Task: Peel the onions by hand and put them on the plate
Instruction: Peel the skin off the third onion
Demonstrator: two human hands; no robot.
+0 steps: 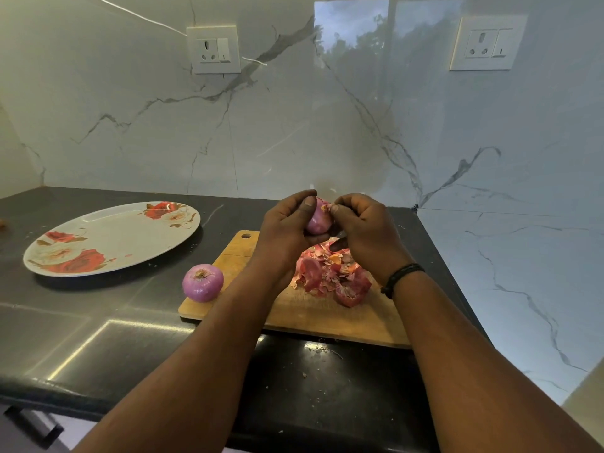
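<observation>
Fingers of both hands curl round onion (317, 220), hiding most of it.

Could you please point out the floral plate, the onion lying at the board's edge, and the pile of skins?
Floral plate (114, 237), head view, bare centre.
Lying onion (203, 283), head view, its side.
Skins (333, 276), head view, pile's middle.

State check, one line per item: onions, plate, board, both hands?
held onion: mostly peeled, in the air above the board
second onion: peeled, resting at the board's left edge
plate: flat on the counter, no onions on it
cutting board: flat on the counter, carrying the peels
peels: loose pile on the board
left hand: grips the held onion
right hand: pinches skin at the onion's tip
</observation>
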